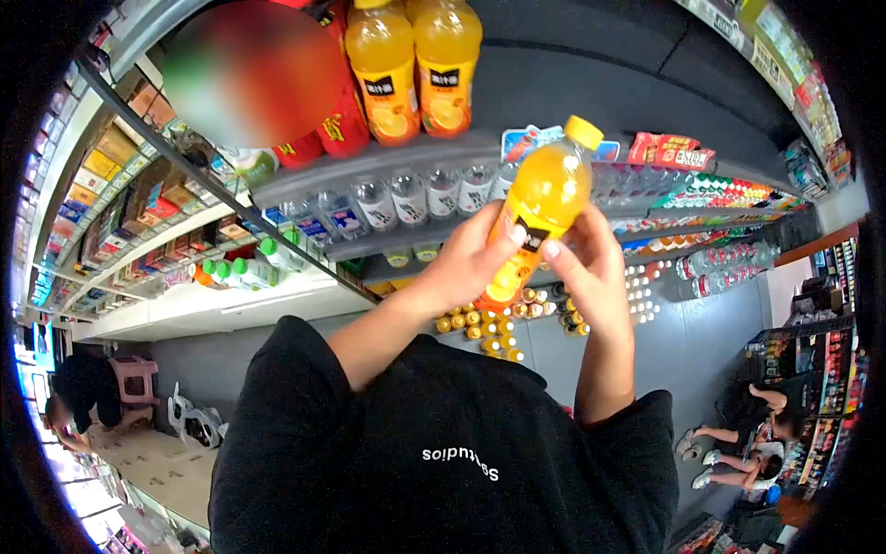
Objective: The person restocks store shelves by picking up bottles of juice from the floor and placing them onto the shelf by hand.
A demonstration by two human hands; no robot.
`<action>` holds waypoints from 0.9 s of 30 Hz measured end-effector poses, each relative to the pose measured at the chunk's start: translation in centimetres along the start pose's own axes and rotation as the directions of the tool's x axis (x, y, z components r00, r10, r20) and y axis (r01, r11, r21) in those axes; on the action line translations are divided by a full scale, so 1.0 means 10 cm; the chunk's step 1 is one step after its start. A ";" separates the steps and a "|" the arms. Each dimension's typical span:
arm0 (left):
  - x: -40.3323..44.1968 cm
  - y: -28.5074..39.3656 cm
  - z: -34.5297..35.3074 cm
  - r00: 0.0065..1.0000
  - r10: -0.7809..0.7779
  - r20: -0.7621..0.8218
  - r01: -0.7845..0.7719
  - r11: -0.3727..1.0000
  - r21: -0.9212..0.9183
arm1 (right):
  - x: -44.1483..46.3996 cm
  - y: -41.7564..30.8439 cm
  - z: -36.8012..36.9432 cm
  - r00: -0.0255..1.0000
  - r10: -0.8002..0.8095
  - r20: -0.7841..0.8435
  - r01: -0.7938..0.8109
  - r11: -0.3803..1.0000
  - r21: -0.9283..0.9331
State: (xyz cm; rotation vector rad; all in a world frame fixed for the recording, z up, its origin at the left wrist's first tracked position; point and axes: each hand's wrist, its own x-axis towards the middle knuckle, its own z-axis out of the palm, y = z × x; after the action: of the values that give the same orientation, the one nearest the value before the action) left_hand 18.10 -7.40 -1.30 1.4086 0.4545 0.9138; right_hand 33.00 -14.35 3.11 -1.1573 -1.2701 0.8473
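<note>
An orange juice bottle (552,189) with a yellow cap and a black-and-orange label is held up in front of my chest, its cap tilted to the upper right. My left hand (466,258) is wrapped round its lower part, the thumb pressed by the label. From the other side my right hand (595,263) grips it, thumb on the label and fingers partly hidden behind. Two matching juice bottles (415,78) stand on the top shelf (369,159), ahead and to the left of my hands.
Water bottles (408,200) line the shelf below. Several yellow-capped bottles (492,332) stand on the floor (688,342) beneath my hands. Packets fill a rack (125,175) at left. Two people (738,443) sit at right; another person (88,392) is at a counter (152,466) at lower left.
</note>
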 end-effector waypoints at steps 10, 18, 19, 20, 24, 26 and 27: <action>0.02 0.21 -0.50 0.959 0.255 0.124 -0.282 0.825 0.489 | 0.05 -0.18 0.38 0.996 0.030 0.089 0.012 0.900 -0.436; 0.21 0.42 -0.37 0.948 0.239 0.209 -0.306 0.864 0.399 | 0.32 -0.08 0.23 0.950 -0.309 0.039 0.300 0.874 -0.383; 0.23 0.44 -0.34 0.942 0.291 0.167 -0.335 0.812 0.478 | 0.36 -0.06 0.20 0.942 -0.336 0.019 0.321 0.880 -0.351; 0.24 0.45 -0.30 0.931 0.343 0.127 -0.354 0.755 0.553 | 0.41 -0.03 0.15 0.934 -0.358 -0.001 0.339 0.885 -0.319; 0.36 0.44 -0.29 0.877 0.479 -0.040 -0.403 0.778 0.481 | 0.79 0.09 -0.16 0.865 -0.501 -0.015 0.427 0.754 -0.498; 0.35 0.46 -0.32 0.843 0.520 -0.140 -0.383 0.762 0.522 | 1.06 0.06 -0.26 0.825 -0.564 -0.033 0.450 0.692 -0.564; 0.35 0.45 -0.36 0.818 0.547 -0.178 -0.363 0.731 0.578 | 1.17 -0.05 -0.27 0.840 -0.542 -0.032 0.451 0.730 -0.514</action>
State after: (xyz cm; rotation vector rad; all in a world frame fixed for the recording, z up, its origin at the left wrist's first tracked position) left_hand 16.27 -2.86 3.28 1.9242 0.6590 1.5465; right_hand 37.37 -3.87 6.95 -1.1566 -1.5914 -0.0013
